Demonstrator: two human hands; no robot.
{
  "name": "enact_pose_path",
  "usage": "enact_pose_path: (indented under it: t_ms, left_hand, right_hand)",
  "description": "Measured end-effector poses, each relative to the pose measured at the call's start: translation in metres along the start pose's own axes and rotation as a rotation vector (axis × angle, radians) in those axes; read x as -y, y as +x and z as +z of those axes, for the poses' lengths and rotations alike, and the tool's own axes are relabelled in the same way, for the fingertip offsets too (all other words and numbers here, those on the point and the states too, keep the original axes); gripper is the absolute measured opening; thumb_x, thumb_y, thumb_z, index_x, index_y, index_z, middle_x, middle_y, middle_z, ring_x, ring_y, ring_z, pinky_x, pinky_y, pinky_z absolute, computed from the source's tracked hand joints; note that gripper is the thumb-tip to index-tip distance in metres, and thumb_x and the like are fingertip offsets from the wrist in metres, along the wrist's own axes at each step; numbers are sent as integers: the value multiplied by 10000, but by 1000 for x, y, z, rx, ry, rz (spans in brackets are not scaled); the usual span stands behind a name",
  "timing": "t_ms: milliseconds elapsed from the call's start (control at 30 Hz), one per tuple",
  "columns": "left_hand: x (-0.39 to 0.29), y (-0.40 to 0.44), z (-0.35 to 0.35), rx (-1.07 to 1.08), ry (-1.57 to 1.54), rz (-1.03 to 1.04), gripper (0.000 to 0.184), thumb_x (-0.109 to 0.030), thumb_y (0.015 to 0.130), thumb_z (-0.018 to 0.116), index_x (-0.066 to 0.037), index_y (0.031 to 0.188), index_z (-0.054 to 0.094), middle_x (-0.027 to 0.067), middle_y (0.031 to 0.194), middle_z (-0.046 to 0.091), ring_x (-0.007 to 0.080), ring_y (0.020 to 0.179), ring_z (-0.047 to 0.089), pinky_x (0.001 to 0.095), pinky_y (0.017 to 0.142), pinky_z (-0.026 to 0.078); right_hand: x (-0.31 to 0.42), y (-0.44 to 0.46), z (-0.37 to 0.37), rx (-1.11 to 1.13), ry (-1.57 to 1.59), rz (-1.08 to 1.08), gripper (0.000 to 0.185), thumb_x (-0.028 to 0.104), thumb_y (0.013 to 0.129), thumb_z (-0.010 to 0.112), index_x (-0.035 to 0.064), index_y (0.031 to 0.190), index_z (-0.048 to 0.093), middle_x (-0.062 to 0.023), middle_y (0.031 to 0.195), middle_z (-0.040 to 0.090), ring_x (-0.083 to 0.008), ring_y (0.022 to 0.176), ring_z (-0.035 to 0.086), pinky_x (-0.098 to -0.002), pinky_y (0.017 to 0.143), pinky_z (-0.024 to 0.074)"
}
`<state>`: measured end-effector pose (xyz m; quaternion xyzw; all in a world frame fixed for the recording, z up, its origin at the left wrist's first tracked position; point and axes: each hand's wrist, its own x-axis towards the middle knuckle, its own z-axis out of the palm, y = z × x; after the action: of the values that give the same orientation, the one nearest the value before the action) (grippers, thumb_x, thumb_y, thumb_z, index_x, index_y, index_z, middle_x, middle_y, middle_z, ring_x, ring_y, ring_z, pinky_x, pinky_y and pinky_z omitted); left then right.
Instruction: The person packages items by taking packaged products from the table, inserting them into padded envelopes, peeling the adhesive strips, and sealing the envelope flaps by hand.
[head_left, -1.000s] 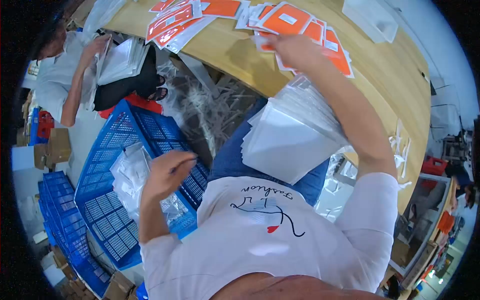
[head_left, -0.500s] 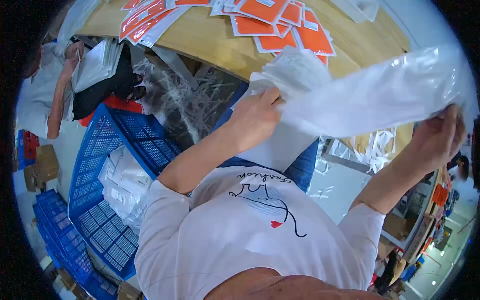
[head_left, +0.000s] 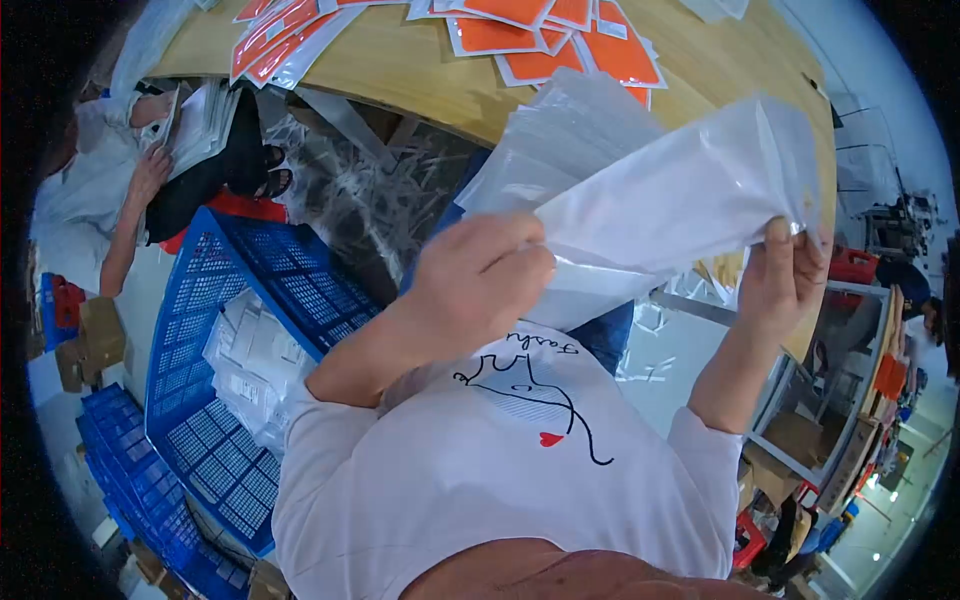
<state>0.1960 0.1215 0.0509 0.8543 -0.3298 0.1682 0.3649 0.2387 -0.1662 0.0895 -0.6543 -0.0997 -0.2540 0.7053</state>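
Observation:
A clear plastic bag with a white sheet inside (head_left: 680, 190) is stretched at a slant between my two hands. My left hand (head_left: 485, 275) is closed at its lower left end, fingers curled. My right hand (head_left: 785, 275) pinches its lower right edge between thumb and fingers. Beneath and behind it, a fanned stack of clear plastic bags (head_left: 560, 130) leans against the table edge over my lap. Orange sheets in clear sleeves (head_left: 530, 65) lie on the wooden table (head_left: 420, 75) beyond the stack.
To my left stands a blue plastic crate (head_left: 190, 340) holding white packets (head_left: 255, 370). More blue crates (head_left: 140, 470) sit farther out. Another person (head_left: 130, 190) sits at the far left with a stack of clear bags. Plastic strips (head_left: 350, 200) litter the floor.
My right hand has moved left and slightly down, bringing the bag's right end closer. My left hand has shifted left and down. The stack underneath shows more spread out.

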Motion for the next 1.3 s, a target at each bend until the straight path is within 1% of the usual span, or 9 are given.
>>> enact_pose_path:
  t_ms: [167,233,300,467,667,800,1000,1133,1300]
  left_hand:
    - [10,5,-3,-500,-190,-276,203,-88,796,620,-57,995,634,58,963,610,201,740,582,265,683,461]
    - [27,-15,2,-268,-504,-463,198,-124,828,599,-49,1006,645,61,965,620,187,786,581,259,718,459]
    - [38,-29,7,-10,-813,-641,210,-159,861,577,-42,1017,655,63,967,631,174,832,581,253,753,457]
    - [34,-23,7,-52,-860,-737,256,-232,911,526,-38,999,668,53,929,647,157,849,567,237,775,451]
    - [18,-11,2,-112,-1024,-648,287,-253,922,499,-47,1031,666,54,927,641,138,822,549,225,761,440]
    - [23,-14,11,-65,-1305,-804,293,-249,928,486,-50,1057,658,58,937,640,132,828,549,217,759,435]
    - [20,-15,8,-57,-1186,-752,302,-250,939,469,-49,1081,645,63,965,640,130,866,553,220,767,438]
    - [19,-5,12,107,-1018,-716,308,-255,945,464,-44,1086,639,61,966,642,117,862,550,211,772,433]
    - [27,-2,14,-139,-1242,-866,352,-237,959,412,10,1114,609,117,1045,629,165,900,556,251,820,434]
  right_hand:
    - [10,-43,7,63,-54,8,293,-30,795,648,31,1069,566,-89,837,590,-126,639,528,-229,636,450]
    - [19,-48,14,122,-24,56,291,-28,783,660,25,1058,580,-97,858,598,-131,652,528,-228,639,444]
    - [38,-40,20,741,-485,130,295,-42,760,672,-3,1043,595,-102,863,610,-136,658,509,-229,637,426]
    - [25,-41,26,415,-394,47,273,-50,753,665,-43,1022,615,-106,875,628,-150,673,522,-230,640,422]
    - [37,-26,25,402,-244,132,261,-53,732,663,-41,992,640,-97,858,634,-169,692,548,-249,629,433]
    - [34,-32,40,942,-411,51,282,-34,703,663,-6,984,644,-98,850,640,-187,684,549,-265,645,444]
    - [30,-26,28,678,-401,64,256,-25,684,662,16,937,656,-108,830,638,-211,691,552,-274,638,448]
    - [22,-44,54,1058,-955,-4,217,-17,699,649,14,914,652,-112,852,638,-222,724,557,-285,639,455]
    - [9,-57,51,317,-791,-336,244,56,729,686,39,967,639,-108,903,644,-245,722,591,-308,643,480]
